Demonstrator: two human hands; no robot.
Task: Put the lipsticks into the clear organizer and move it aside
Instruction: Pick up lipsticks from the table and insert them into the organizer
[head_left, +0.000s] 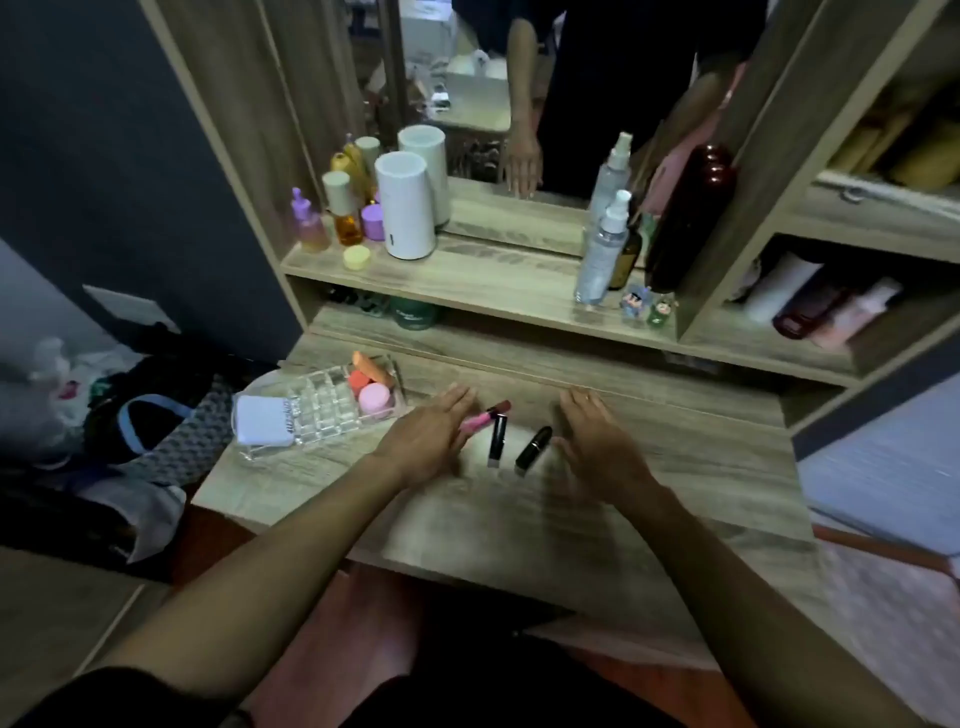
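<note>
Three lipsticks lie on the wooden vanity top (675, 467): a pink tube (488, 415), a slim black one (497, 439) and a rounder black one (533, 449). My left hand (428, 441) hovers flat just left of them, its fingers partly over the pink tube, holding nothing. My right hand (597, 436) is spread open just right of the rounder black lipstick. The clear organizer (324, 410) stands at the left of the top, with a pink jar and orange sponges in its far compartment.
A white pouch (262, 421) leans on the organizer's left end. Bottles, a white cylinder (405, 205) and a spray bottle (602, 249) stand on the shelf under the mirror. Bags and clothes are piled left of the vanity; open shelves rise at right.
</note>
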